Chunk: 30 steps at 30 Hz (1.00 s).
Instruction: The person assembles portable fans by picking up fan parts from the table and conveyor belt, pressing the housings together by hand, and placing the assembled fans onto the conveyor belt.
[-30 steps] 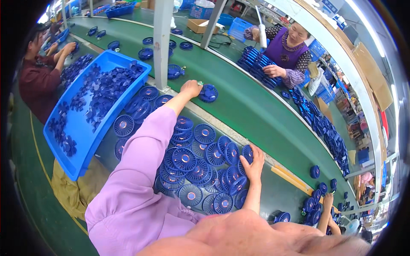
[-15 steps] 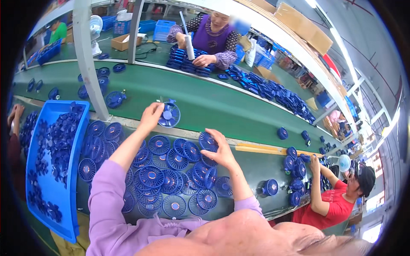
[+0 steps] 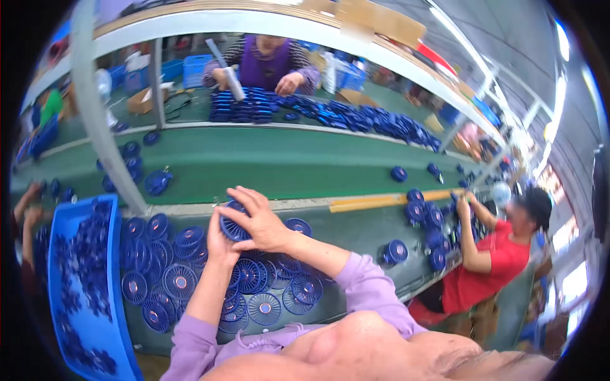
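Observation:
Both hands meet around a small blue fan above the near edge of the belt. My left hand grips it from the left and below, its palm mostly hidden. Over the fan's front lies a round blue grille cover, held by my right hand, whose fingers reach across the top and whose thumb is at the lower edge. The fan's handle and blades are hidden by the hands and cover. Beneath my forearms, many round blue grille covers lie in an overlapping pile on the green work surface.
A blue tray of blue fan blades stands at the left. Beyond the hands runs a green belt carrying blue fans. A metal post rises at left. Co-workers sit across the belt and to the right, with yellow strips nearby.
My right hand has lifted a grille cover from the pile and brought it left onto the fan in my left hand. The fan has come nearer to me, and the head view has shifted.

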Each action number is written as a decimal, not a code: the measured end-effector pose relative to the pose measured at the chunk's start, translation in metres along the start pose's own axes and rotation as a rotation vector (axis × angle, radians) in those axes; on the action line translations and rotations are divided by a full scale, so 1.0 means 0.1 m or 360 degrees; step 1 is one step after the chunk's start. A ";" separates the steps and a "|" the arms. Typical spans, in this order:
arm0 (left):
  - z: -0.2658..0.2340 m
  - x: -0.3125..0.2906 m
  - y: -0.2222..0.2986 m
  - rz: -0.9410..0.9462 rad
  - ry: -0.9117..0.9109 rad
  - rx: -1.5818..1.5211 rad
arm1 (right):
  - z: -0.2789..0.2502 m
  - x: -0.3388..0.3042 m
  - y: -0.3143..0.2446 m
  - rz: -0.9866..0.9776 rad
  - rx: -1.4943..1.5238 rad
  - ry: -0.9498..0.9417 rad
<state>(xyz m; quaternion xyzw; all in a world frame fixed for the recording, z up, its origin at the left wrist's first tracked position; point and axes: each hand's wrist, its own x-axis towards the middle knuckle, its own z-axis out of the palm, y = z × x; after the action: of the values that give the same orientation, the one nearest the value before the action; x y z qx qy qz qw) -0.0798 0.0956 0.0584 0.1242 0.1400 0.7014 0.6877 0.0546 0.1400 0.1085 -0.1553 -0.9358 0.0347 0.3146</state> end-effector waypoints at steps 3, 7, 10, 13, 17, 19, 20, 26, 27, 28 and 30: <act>0.01 -0.11 0.01 0.0252 0.0086 0.0205 | 0.20 -0.04 0.06 -0.0021 0.0394 0.0067; 0.14 -0.27 -0.07 0.1075 0.0225 0.0952 | 0.37 0.01 -0.11 0.0112 0.0961 0.0237; 0.20 -0.36 -0.04 0.1333 0.0260 0.1076 | 0.46 0.08 -0.23 0.0121 0.1110 0.0311; 0.09 -0.36 0.07 0.1386 0.0400 0.1292 | 0.68 0.16 -0.23 0.0140 0.1284 0.0253; -0.17 -0.09 0.26 0.1159 0.0455 0.1669 | 0.56 0.30 -0.02 0.0366 0.1405 0.0058; -0.19 0.00 0.33 0.0962 0.0367 0.1849 | 0.58 0.29 0.31 0.0472 0.1063 0.0106; -0.26 0.07 0.44 0.0709 0.0120 0.1968 | 0.52 0.29 0.51 0.0541 0.0977 0.0125; -0.92 0.77 1.44 0.0989 0.0515 0.3050 | 0.25 -0.61 2.08 0.1055 -0.0324 0.0127; -1.04 0.84 1.61 0.0957 0.0643 0.3131 | 0.27 -0.66 2.01 0.1109 -0.0590 0.0049; -1.28 0.93 1.83 0.1033 0.0808 0.3391 | 0.30 -0.59 1.88 0.1012 -0.0656 0.0054; -1.37 1.18 1.97 0.0989 0.0899 0.3594 | 0.23 -0.47 1.57 0.0837 -0.0483 -0.0029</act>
<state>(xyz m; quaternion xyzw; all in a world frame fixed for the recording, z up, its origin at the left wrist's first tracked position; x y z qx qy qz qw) -0.3156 0.2070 0.0014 0.5266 0.7846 0.3214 -0.0621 0.1181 0.2754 0.0371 -0.4373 -0.8607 -0.0239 0.2595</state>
